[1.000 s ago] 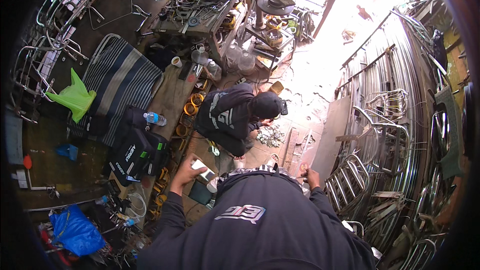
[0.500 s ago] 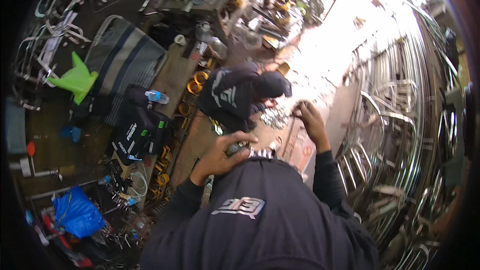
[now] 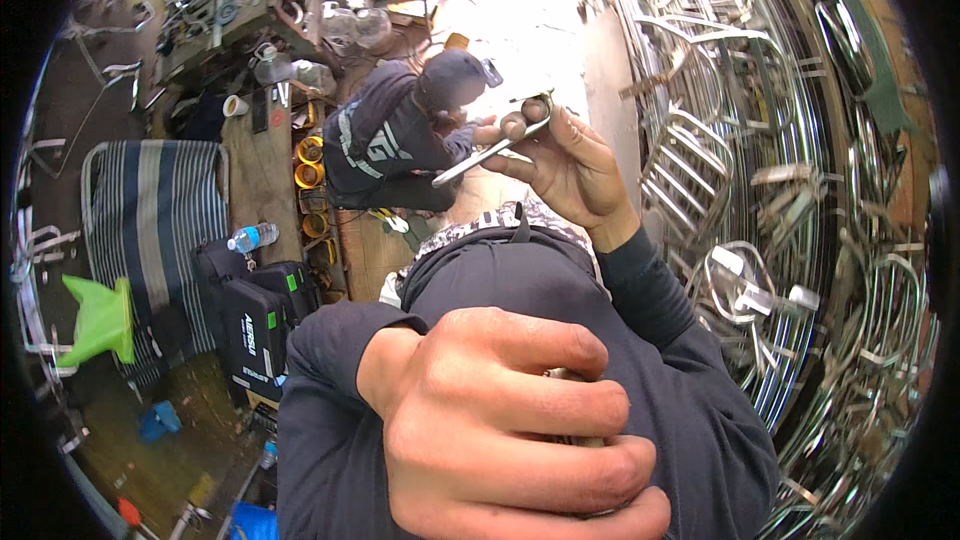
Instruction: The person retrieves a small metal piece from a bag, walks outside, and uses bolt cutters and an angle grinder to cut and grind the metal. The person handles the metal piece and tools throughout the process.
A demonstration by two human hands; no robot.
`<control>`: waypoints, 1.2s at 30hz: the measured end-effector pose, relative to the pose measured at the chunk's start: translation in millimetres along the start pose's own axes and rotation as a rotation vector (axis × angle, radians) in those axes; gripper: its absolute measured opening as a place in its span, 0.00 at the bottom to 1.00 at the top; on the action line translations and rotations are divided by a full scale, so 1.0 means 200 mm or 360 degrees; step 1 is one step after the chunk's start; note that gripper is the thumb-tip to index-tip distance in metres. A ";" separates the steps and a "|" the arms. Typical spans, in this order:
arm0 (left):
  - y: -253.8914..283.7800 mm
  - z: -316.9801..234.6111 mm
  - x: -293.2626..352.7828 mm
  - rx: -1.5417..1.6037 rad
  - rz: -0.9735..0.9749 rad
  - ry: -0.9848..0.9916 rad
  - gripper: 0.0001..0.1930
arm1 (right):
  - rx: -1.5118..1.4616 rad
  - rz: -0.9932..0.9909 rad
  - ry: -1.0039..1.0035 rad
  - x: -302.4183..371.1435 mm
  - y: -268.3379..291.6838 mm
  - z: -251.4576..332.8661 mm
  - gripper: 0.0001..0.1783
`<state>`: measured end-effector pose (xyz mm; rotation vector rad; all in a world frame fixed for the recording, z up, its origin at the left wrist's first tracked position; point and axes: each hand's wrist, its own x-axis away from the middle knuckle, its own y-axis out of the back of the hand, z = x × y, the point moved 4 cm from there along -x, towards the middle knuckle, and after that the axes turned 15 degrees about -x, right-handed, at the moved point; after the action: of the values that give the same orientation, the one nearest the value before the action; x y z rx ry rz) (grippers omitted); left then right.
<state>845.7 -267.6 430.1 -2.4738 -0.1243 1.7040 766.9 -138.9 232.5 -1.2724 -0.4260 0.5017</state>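
Observation:
My left hand [image 3: 490, 430] is large and close in front of my dark shirt, its fingers curled. Between the fingers a small greyish thing [image 3: 565, 376] peeks out; the rest is hidden by the hand, so its kind cannot be told. Farther out, my right hand [image 3: 575, 165] grips a slim silver metal rod [image 3: 490, 154] between thumb and fingers. One end slants down to the left, and a thin dark bit shows near the fingertips. Beyond that hand, a person in a dark cap and dark top [image 3: 395, 135] crouches on the floor.
Metal tubes and bent frames [image 3: 690, 150] crowd the right side. On the left are a wooden bench [image 3: 265, 155] with yellow rings [image 3: 311, 162] beside it, a striped chair [image 3: 160, 230], a water bottle [image 3: 252, 237], black cases [image 3: 262, 320] and a bright green plastic piece [image 3: 100, 320].
My left hand has come up much closer to the view. The rod in my right hand now shows plainly. My view has swung, so the surroundings sit farther left.

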 end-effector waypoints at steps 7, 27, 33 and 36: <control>0.10 0.00 0.08 0.0361 0.0124 0.0072 0.07 | -0.0081 0.0008 0.0278 0.17 -0.01 -0.16 0.16; -0.49 0.13 0.19 0.0439 0.0204 0.0354 0.07 | 0.2676 -0.1128 -0.0911 0.78 0.95 0.08 0.30; -0.78 0.29 0.16 0.0311 0.0334 0.0319 0.06 | 0.2503 -0.1345 -0.1006 1.13 1.47 0.36 0.31; -0.86 0.38 0.18 0.0329 0.0581 0.0186 0.05 | 0.2169 -0.1584 -0.1180 1.40 1.78 0.47 0.28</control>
<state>788.8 -86.9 398.4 -2.5420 0.5187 1.5868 900.4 172.9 -81.7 0.5278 -1.0059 0.2468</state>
